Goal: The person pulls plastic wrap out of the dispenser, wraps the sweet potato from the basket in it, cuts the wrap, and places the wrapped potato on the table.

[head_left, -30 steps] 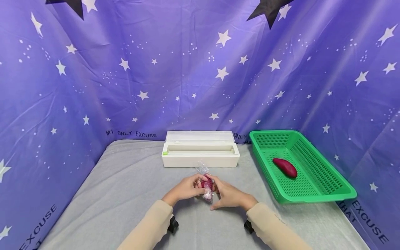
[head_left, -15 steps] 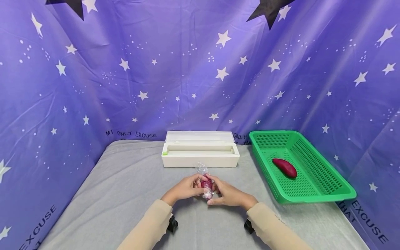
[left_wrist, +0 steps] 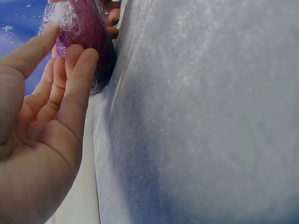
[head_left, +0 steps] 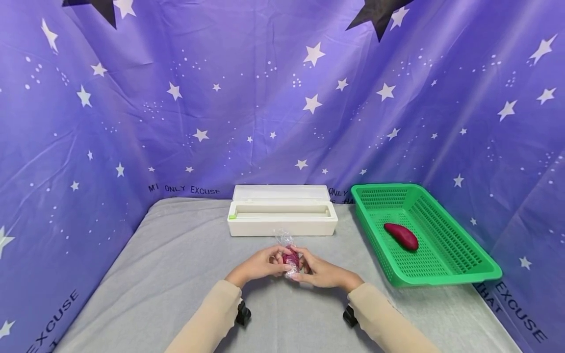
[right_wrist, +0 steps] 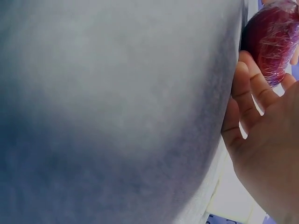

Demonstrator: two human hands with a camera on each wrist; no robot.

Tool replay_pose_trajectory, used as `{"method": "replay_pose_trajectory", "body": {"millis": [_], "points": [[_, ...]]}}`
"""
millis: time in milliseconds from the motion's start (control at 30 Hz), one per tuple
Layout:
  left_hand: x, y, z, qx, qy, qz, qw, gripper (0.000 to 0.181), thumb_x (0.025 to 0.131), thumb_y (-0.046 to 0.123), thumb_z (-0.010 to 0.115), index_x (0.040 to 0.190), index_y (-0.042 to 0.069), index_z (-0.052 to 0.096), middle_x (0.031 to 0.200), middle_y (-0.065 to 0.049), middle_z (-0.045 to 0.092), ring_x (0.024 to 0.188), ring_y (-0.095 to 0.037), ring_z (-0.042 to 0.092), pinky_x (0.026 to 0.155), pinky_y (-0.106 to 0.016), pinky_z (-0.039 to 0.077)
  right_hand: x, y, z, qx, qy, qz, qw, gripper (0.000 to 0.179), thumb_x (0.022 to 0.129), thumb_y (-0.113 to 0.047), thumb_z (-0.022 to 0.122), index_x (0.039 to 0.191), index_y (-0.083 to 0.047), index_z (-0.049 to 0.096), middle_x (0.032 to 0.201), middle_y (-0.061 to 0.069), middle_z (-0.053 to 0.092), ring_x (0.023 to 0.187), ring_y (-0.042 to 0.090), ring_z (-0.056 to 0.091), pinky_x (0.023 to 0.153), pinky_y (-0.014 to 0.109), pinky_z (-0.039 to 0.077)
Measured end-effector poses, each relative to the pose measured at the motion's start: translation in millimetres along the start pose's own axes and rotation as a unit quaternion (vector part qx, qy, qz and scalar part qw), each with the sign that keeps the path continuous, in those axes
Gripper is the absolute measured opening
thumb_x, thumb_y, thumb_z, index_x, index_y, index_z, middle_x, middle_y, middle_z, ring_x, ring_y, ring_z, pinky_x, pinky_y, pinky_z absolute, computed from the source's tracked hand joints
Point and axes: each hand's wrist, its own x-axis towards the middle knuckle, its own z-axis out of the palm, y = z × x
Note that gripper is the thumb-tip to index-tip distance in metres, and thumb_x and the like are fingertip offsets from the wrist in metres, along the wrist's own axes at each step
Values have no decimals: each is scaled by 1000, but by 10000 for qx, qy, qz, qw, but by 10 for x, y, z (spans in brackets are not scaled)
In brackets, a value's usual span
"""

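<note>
Between the two hands, a red-purple sweet potato (head_left: 291,261) is wrapped in clear plastic film, with a loose tail of film (head_left: 283,237) sticking out at its far end. My left hand (head_left: 260,265) grips it from the left, thumb on the near side and fingers beyond. From the right, my right hand (head_left: 324,271) pinches it, its thumb pressing the film at the near end. The left wrist view shows the wrapped sweet potato (left_wrist: 86,39) against the fingertips. In the right wrist view, the crinkled film on the sweet potato (right_wrist: 275,42) is plain.
A white cling film box (head_left: 282,226) with its lid raised stands behind the hands. At the right sits a green basket (head_left: 446,282) holding an unwrapped sweet potato (head_left: 401,236). Grey cloth (head_left: 185,264) covers the table, and a purple starry curtain (head_left: 247,98) surrounds it.
My right thumb has moved up and inward onto the near end of the sweet potato, and the film there is folded in. The left hand has hardly moved.
</note>
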Motion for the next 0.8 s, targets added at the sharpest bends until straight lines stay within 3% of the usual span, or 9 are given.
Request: {"method": "replay_pose_trajectory", "body": {"millis": [333,533,800], "points": [[14,14,30,-429,113,-364,9984,35,95,17,72,121,-2,59,86,-8,60,75,-19,67,72,-35,60,10,-28,23,96,226,44,9997,66,100,-31,63,152,-16,26,97,2,56,82,12,55,74,29,50],[48,-5,38,-384,231,-402,9982,28,96,15,70,117,0,61,84,-7,60,73,-18,66,70,-34,60,16,-30,36,9,295,23,9996,60,102,-32,59,151,-15,28,100,0,57,86,12,57,77,31,50],[65,5,15,-396,118,-397,9984,21,100,10,61,118,-1,60,86,-6,59,74,-15,63,71,-35,60,31,-88,71,-234,526,196,9981,49,107,-39,47,147,-15,33,101,-3,60,93,13,59,81,35,50]]}}
